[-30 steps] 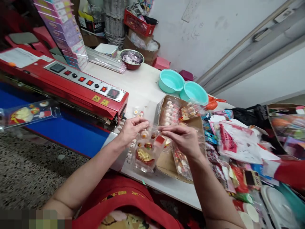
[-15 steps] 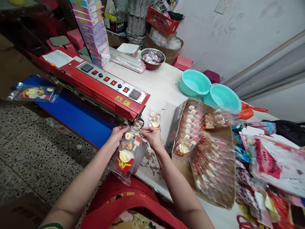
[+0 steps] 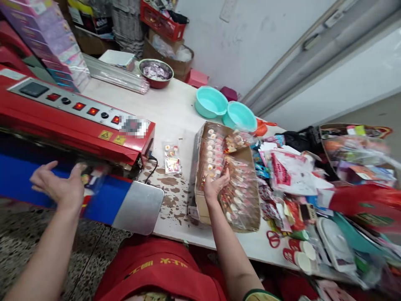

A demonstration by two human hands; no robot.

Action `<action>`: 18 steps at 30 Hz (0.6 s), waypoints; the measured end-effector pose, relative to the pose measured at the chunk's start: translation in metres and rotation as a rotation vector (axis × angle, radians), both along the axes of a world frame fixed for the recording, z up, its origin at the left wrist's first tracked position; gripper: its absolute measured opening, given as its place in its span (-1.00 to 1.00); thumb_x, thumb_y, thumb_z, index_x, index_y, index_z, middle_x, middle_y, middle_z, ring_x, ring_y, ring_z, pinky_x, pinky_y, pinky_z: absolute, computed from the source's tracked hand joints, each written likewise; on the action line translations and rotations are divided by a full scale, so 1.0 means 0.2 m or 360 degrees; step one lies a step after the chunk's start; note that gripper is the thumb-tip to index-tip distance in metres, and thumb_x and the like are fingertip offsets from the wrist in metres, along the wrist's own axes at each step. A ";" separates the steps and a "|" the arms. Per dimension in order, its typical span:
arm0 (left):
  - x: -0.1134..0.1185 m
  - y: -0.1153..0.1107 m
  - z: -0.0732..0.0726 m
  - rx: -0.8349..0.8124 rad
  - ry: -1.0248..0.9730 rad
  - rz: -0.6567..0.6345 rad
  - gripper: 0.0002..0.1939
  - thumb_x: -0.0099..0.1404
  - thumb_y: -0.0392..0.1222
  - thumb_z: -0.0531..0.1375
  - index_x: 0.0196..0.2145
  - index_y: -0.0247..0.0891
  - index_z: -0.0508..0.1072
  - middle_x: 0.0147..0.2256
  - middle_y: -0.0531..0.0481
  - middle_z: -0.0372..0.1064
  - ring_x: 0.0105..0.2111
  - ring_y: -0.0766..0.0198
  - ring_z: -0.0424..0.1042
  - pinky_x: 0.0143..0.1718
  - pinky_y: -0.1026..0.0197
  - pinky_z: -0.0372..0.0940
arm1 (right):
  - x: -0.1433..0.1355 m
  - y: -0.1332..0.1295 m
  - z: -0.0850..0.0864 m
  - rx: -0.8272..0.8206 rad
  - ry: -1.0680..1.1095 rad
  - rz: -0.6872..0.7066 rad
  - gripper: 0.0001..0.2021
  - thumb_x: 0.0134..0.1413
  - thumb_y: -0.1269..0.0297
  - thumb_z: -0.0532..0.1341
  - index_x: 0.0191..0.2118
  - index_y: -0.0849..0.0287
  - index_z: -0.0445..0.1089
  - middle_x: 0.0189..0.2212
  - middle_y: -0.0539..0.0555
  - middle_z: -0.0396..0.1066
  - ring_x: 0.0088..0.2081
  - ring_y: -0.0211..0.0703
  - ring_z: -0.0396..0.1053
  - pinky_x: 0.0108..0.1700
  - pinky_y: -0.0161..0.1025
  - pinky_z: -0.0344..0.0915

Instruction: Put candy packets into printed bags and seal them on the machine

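My left hand (image 3: pixel 61 186) is over the blue conveyor belt (image 3: pixel 105 200), palm turned up and fingers apart. Just right of its thumb lies a clear plastic packet (image 3: pixel 94 179), blurred, partly under the edge of the red sealing machine (image 3: pixel 78 125). My right hand (image 3: pixel 216 186) reaches into a cardboard box (image 3: pixel 203 209) and has its thumb and fingers around the front packet (image 3: pixel 209 169) of an upright row. A second row of similar packets (image 3: pixel 236 196) fills the box's right side. Another packet with small food-shaped pieces (image 3: pixel 171 158) lies flat between machine and box.
A metal plate (image 3: pixel 139 209) extends from the belt's end, and a black cable (image 3: pixel 154 165) hangs beside it. Two turquoise basins (image 3: pixel 211 102) and a steel bowl (image 3: pixel 156 73) stand behind. Red scissors (image 3: pixel 273 239), paper cups (image 3: pixel 297 260) and piled packaging crowd the right.
The packet that both hands held has gone onto the belt, and my left hand has let go. My right hand has moved right into the box. The view has swung right.
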State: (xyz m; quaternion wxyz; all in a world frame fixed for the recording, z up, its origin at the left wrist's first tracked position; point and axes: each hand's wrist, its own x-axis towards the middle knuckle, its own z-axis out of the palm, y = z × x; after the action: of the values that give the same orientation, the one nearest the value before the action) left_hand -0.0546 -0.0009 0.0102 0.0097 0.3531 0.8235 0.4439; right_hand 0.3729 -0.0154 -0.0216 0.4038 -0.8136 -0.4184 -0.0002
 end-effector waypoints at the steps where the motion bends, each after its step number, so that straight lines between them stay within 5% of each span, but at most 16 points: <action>1: 0.04 -0.01 0.00 0.0056 0.0161 -0.0040 -0.46 -0.05 -0.19 0.37 -0.08 -0.24 0.35 0.09 -0.26 0.26 0.18 -0.07 0.17 0.20 -0.19 -0.06 | 0.10 -0.02 -0.05 -0.0152 -0.0012 -0.0102 -0.08 -0.13 0.12 0.29 0.31 0.31 -0.14 0.25 0.49 -0.02 0.29 0.33 -0.06 0.23 0.24 -0.04; 4: 0.28 -0.08 0.01 0.0119 0.0239 -0.0388 -0.48 0.05 -0.10 0.33 -0.03 -0.26 0.37 0.13 -0.28 0.21 0.18 -0.05 0.18 0.20 -0.10 -0.01 | 0.22 -0.02 -0.18 -0.0585 0.0210 -0.0155 0.16 -0.37 0.21 0.40 0.34 0.35 -0.26 0.23 0.59 -0.04 0.25 0.50 -0.02 0.17 0.30 0.01; 7: 0.55 -0.14 0.02 0.0021 0.0122 -0.0631 -0.56 0.13 -0.03 0.27 -0.08 -0.29 0.40 0.07 -0.29 0.27 0.16 -0.08 0.19 0.18 -0.09 0.02 | 0.22 0.02 -0.17 -0.0707 0.0327 -0.0132 0.19 -0.40 0.25 0.40 0.35 0.39 -0.29 0.15 0.60 0.08 0.17 0.51 0.12 0.12 0.26 0.09; 11: 0.85 -0.20 0.05 -0.0047 -0.0341 -0.1009 -0.62 0.20 -0.04 0.21 -0.06 -0.23 0.38 -0.02 -0.20 0.37 0.04 0.04 0.32 0.10 0.01 0.16 | 0.21 -0.02 0.10 -0.0494 0.0169 -0.0016 0.21 -0.37 0.16 0.39 0.36 0.34 -0.33 0.19 0.53 0.06 0.20 0.44 0.09 0.15 0.18 0.10; 14: 1.05 -0.23 0.11 -0.0245 -0.0963 -0.1512 -0.42 0.10 -0.08 0.32 0.08 -0.14 0.31 0.06 -0.14 0.34 0.07 0.09 0.32 0.09 0.07 0.20 | 0.11 -0.11 0.34 -0.0298 0.0020 0.0228 0.23 -0.32 0.04 0.40 0.37 0.21 -0.38 0.26 0.44 -0.04 0.23 0.38 0.06 0.15 0.14 0.13; 16: 1.18 -0.25 0.14 -0.0362 -0.1360 -0.1838 -0.19 -0.04 -0.14 0.41 0.16 -0.09 0.23 0.13 -0.14 0.29 0.11 0.07 0.30 0.11 0.08 0.19 | -0.01 -0.18 0.43 -0.0198 0.0032 0.0439 0.24 -0.29 -0.03 0.40 0.38 0.17 -0.40 0.26 0.41 -0.02 0.20 0.35 0.12 0.13 0.12 0.17; 18: 1.24 -0.25 0.15 -0.0412 -0.1681 -0.1952 -0.17 -0.05 -0.17 0.42 0.18 -0.10 0.22 0.10 -0.15 0.33 0.06 0.07 0.36 0.06 0.10 0.25 | -0.13 -0.24 0.47 -0.0158 0.0122 0.0674 0.20 -0.20 -0.06 0.38 0.38 0.19 -0.42 0.24 0.41 0.02 0.19 0.30 0.16 0.12 0.11 0.20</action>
State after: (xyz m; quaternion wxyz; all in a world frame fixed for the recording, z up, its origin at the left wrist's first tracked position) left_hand 0.1934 -0.0519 0.0404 0.6780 0.4811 0.4156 0.3690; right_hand 0.3475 -0.0629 0.0724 0.3701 -0.7258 -0.5637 0.1361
